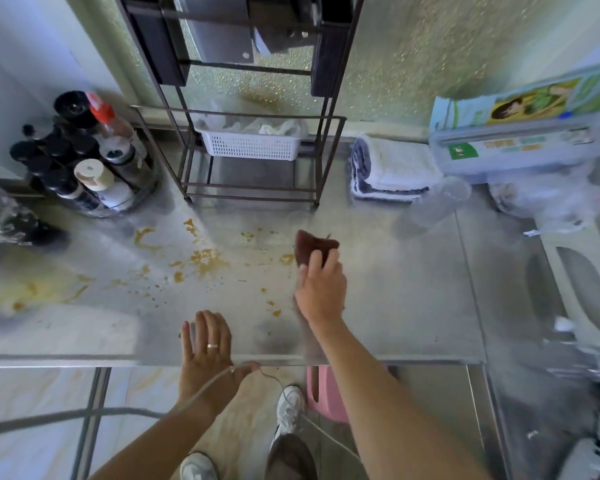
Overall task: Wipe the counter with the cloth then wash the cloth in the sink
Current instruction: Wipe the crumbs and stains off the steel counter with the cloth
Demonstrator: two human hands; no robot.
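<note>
One cloth (314,247) in right hand (321,289)

Left hand (207,344): palm down, fingers spread and extended, laid flat at the near edge of the tabletop (395,289); thumb hangs past the edge; a ring on one finger. Forearm bare, entering from lower left.

Right hand (321,289): extended farther forward, back of hand upward, fingers curled in a grip on a dark cloth (312,245); thumb appears tucked beneath, though blur obscures it. Forearm bare, entering from lower right, angled forward and left.
</note>
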